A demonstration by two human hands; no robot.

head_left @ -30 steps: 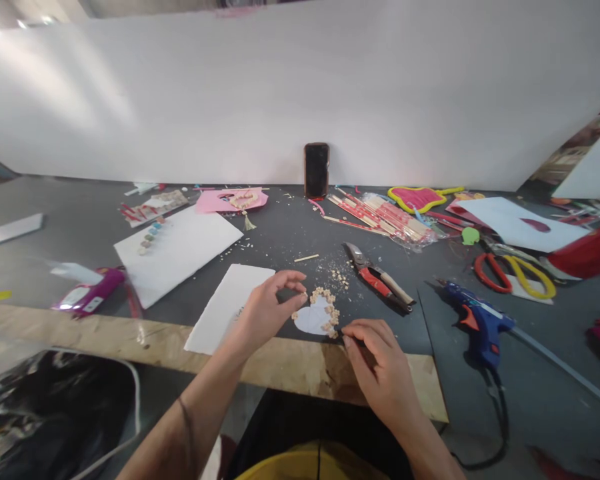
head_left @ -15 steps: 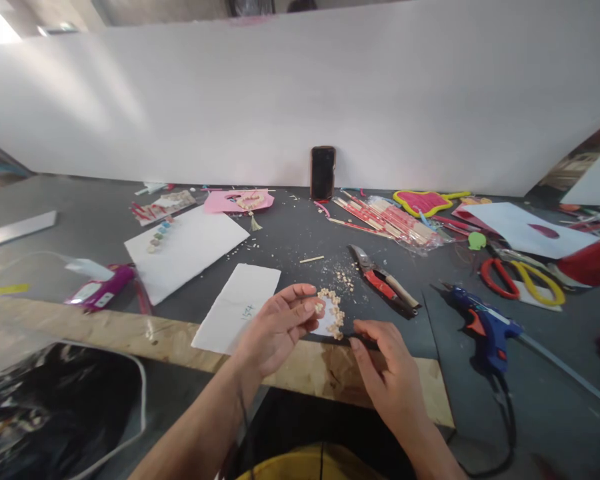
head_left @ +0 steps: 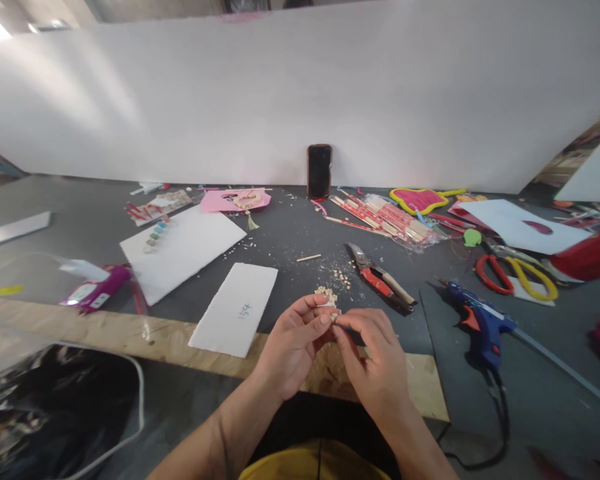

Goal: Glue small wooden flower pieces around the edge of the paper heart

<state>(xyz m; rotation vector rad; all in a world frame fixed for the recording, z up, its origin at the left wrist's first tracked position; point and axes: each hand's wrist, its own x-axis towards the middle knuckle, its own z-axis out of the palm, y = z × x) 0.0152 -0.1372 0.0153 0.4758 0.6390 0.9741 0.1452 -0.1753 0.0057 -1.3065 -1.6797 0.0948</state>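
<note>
My left hand (head_left: 294, 343) pinches the edge of a small white piece bordered with pale wooden bits (head_left: 326, 293), near the table's front edge. The fingers of my right hand (head_left: 373, 350) close at the same piece, thumb and forefinger on a tiny pale bit beside my left thumb. Both hands partly cover the piece, so its lower part is hidden. Loose pale crumbs (head_left: 341, 275) lie just behind it. To the left rests a white card with handwriting (head_left: 235, 310), and red-handled cutters (head_left: 380, 280) lie to the right.
A blue glue gun (head_left: 480, 320) and scissors (head_left: 495, 273) lie at the right. A phone (head_left: 319, 171) leans on the white board (head_left: 230, 100). Bundled sticks (head_left: 385, 220), a large white sheet (head_left: 185, 247) and a purple tool (head_left: 97, 288) are around.
My right hand has moved left and now meets my left hand at the bordered piece. My left hand has shifted slightly down and covers more of it.
</note>
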